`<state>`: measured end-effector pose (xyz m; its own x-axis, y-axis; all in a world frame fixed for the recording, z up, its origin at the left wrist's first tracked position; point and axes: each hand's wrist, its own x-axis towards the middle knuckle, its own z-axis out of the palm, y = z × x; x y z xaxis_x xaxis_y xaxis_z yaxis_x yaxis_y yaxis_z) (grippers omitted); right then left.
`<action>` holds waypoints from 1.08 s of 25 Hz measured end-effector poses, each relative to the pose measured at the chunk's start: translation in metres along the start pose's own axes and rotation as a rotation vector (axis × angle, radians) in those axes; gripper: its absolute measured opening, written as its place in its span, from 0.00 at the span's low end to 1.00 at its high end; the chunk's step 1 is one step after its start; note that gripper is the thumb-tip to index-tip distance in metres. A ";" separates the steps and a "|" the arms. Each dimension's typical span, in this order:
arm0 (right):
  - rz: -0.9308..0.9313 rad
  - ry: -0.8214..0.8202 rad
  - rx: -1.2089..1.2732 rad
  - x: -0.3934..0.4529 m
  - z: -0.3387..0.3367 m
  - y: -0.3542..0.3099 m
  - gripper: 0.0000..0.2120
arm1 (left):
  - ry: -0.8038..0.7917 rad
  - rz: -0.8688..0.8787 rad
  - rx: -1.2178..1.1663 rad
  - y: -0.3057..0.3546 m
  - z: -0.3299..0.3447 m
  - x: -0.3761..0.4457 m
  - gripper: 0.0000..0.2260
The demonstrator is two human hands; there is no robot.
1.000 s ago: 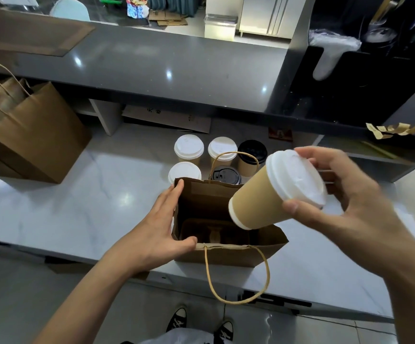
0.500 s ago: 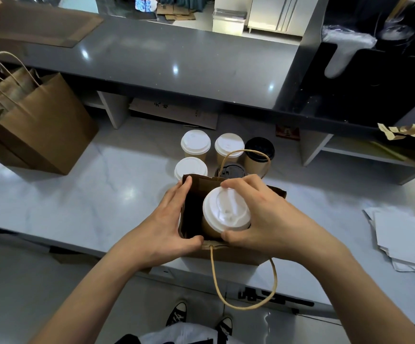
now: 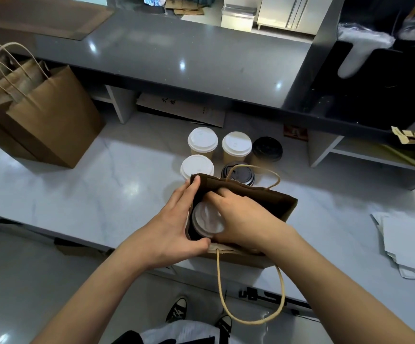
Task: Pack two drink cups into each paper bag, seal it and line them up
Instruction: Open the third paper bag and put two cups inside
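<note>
One cup (image 3: 207,218) going into bag (image 3: 279,201): right hand (image 3: 241,219) probably clamped on lid, left hand (image 3: 174,227) gripping rim; seat it upright.

Bag (image 3: 279,203): on the worktop (image 3: 77,194), at its near edge.
Cup (image 3: 207,218): inside the bag, at its left end.
Left hand (image 3: 174,224): on the bag's left wall.
Right hand (image 3: 241,217): in the bag's mouth, on the cup.
Cups (image 3: 236,145): five, just behind the bag.
Bags (image 3: 52,115): far left on the worktop.
Papers (image 3: 409,244): right of the bag, well apart.
</note>
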<state>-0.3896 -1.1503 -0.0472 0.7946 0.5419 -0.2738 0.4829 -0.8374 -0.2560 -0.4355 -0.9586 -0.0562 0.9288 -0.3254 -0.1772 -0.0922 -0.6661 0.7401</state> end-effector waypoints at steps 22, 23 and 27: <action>-0.026 -0.057 0.017 0.009 0.009 0.001 0.37 | 0.015 0.010 0.000 0.001 0.002 -0.003 0.51; -0.027 -0.043 0.053 0.006 0.006 0.002 0.36 | 0.014 0.008 -0.002 0.000 0.002 -0.003 0.51; -0.038 0.048 0.177 -0.013 -0.010 0.009 0.32 | 0.011 0.005 -0.011 -0.001 0.002 -0.003 0.51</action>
<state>-0.3922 -1.1658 -0.0371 0.7960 0.5651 -0.2170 0.4440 -0.7887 -0.4253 -0.4393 -0.9588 -0.0575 0.9321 -0.3216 -0.1668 -0.0929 -0.6572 0.7480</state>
